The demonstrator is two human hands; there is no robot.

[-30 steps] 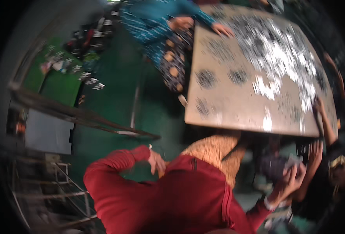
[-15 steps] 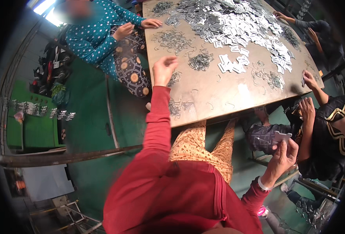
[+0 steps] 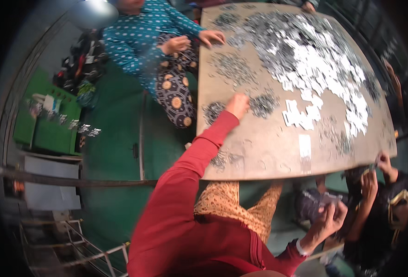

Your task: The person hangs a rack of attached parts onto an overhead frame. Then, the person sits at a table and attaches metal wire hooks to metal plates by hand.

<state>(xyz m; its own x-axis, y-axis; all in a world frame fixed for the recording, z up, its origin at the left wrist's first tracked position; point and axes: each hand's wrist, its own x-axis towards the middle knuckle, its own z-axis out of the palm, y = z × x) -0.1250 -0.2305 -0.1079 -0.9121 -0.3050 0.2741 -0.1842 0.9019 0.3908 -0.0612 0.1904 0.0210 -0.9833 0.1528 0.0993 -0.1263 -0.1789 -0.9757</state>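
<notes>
My left hand (image 3: 238, 105) reaches out over the table (image 3: 259, 138), its fingers curled together at the edge of a small pile of bent wire hooks (image 3: 265, 106). Whether a hook is between those fingers is hidden. Another heap of wire hooks (image 3: 213, 112) lies beside my left wrist. Low on the right, off the table, my right hand (image 3: 326, 223) pinches a flat, notched metal plate (image 3: 332, 199) between thumb and fingers. The plate is blurred.
A large heap of flat metal plates (image 3: 305, 69) covers the table's far middle and right. Beside the left edge sits a person in a dotted teal top (image 3: 132, 55); another in black (image 3: 384, 198) sits at right. A metal rail (image 3: 107, 183) runs at my left.
My left hand has moved right and inward to the hook pile, its fingers lower. My right hand still holds the plate. The whole view has shifted, with the table now further right.
</notes>
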